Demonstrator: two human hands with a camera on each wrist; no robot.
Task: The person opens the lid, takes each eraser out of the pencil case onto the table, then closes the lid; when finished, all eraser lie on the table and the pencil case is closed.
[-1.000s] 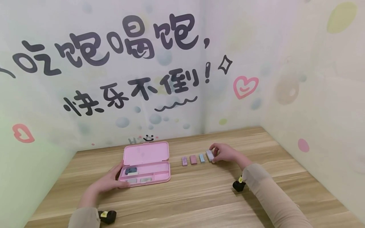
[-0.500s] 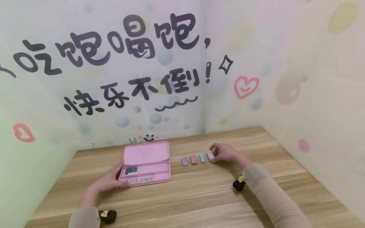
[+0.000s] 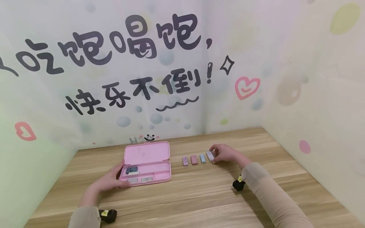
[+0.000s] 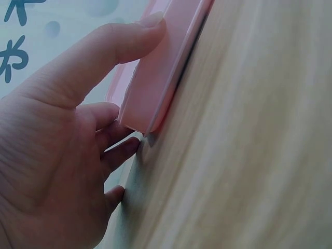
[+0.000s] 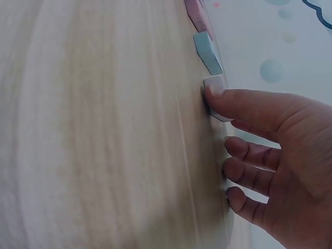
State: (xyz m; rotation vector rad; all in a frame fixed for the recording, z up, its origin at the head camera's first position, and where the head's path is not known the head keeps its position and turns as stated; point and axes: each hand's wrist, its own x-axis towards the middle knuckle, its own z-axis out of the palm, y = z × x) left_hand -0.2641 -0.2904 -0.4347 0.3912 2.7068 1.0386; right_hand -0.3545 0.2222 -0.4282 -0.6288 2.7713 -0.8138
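Note:
An open pink pencil case (image 3: 163,166) lies on the table at left, lid folded back toward the wall. My left hand (image 3: 106,182) holds its left end, the thumb on the front wall (image 4: 155,83) and the other fingers around the end. Far to the right, my right hand (image 3: 226,153) pinches a pale lilac, eraser-like block (image 3: 209,155) between thumb and index finger. The block sits at the table surface; its right side is partly hidden by the fingers. The right hand's other fingertips rest near the tabletop in the right wrist view.
Beside the pale block stand a light blue block (image 3: 202,158), a pink block (image 3: 194,160) and a purple block (image 3: 185,161) in a row. A dark block (image 3: 131,170) and greyish pieces (image 3: 146,179) lie in the case's compartments. A printed wall (image 3: 182,120) borders the wooden table (image 3: 182,205).

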